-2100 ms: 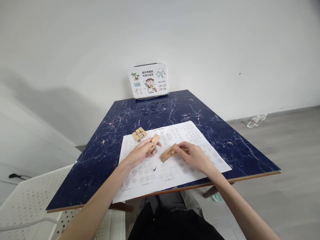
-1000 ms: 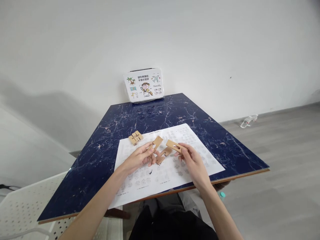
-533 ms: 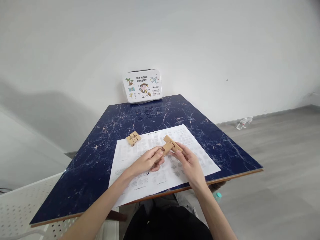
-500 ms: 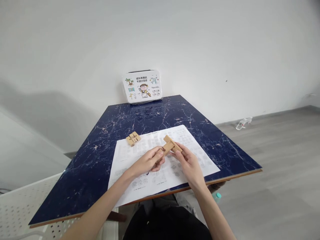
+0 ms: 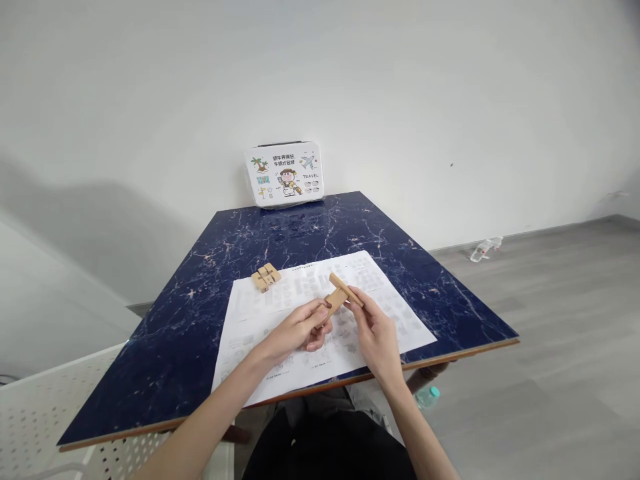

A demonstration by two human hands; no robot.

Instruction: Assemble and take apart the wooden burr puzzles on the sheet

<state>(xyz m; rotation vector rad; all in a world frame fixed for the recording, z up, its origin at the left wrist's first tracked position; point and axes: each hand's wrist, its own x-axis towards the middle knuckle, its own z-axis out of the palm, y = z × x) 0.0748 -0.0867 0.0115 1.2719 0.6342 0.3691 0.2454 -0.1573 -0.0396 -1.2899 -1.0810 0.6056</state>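
Note:
My left hand (image 5: 306,325) is closed round a notched wooden block (image 5: 336,301), its fingers hiding the near end. In my right hand (image 5: 373,321), thumb and fingers pinch a longer wooden strip (image 5: 345,289) that lies crosswise against the far end of that block. The two wooden pieces touch; whether they are locked together I cannot tell. Both hands are above a printed white sheet (image 5: 280,367) covered with small grey diagrams. Several more wooden blocks (image 5: 265,277), grouped together, sit at the sheet's top left edge.
A dark blue marbled table (image 5: 200,320) bears the sheet. At its far edge a white case with cartoon prints (image 5: 287,175) leans on the wall. A perforated white surface (image 5: 30,427) stands at left. A teal-capped bottle (image 5: 427,397) and a clear plastic item (image 5: 485,249) are on the floor.
My right hand has turned the wooden strip so that its narrow edge shows more. My left hand has barely moved. The whole view has shifted slightly.

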